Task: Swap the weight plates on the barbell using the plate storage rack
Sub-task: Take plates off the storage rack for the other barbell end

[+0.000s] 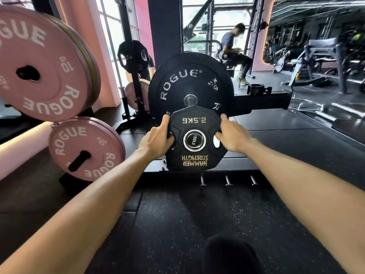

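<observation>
Behind the small plate (194, 139) stands a larger black plate (189, 84), pink plates (39, 62) left.

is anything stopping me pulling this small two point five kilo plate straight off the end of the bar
Nothing visible does. Left hand and right hand grip the 2.5 kg plate; no collar shows on the barbell sleeve end.

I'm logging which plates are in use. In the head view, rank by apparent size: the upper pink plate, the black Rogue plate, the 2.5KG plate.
1. upper pink plate, though it's nearest the camera
2. black Rogue plate
3. 2.5KG plate
</observation>
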A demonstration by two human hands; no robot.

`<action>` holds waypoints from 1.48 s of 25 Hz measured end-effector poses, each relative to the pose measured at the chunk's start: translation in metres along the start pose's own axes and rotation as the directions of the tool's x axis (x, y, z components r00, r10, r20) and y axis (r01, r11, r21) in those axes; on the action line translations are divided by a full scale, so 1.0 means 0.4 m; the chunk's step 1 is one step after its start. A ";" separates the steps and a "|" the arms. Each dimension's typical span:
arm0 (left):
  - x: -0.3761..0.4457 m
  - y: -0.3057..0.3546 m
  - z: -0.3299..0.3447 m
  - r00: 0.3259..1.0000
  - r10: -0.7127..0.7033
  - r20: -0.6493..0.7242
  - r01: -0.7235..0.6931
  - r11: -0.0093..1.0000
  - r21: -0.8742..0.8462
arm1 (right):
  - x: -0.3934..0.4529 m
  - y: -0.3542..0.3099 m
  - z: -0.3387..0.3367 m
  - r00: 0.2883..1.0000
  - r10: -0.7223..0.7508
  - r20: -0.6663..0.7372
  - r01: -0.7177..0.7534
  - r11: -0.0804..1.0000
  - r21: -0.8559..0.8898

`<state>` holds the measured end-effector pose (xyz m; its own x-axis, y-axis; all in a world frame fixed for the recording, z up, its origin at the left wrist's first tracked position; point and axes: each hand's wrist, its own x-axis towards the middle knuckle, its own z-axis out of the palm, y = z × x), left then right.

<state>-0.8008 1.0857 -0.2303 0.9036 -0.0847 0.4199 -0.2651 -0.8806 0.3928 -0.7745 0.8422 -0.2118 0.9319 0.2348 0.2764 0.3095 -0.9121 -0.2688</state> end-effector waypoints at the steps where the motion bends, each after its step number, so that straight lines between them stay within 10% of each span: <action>1: -0.008 0.001 0.009 0.999 0.016 -0.034 -0.016 1.000 0.002 | 0.000 0.004 0.009 0.999 -0.007 -0.032 0.007 1.000 -0.002; 11: 0.061 -0.016 0.065 0.996 -0.038 -0.084 0.046 0.995 0.093 | 0.063 0.020 0.066 0.994 0.022 -0.107 -0.016 0.998 0.056; 37: 0.714 -0.264 0.300 0.978 -0.202 -0.060 0.210 0.956 0.203 | 0.749 0.118 0.205 0.985 0.151 -0.079 -0.171 0.865 -0.472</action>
<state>-0.4744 1.0987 -0.2501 0.9165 0.1229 0.3807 0.0045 -0.9547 0.2975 -0.4652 0.8970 -0.2174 0.9501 0.0668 0.3048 0.0194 -0.9875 0.1561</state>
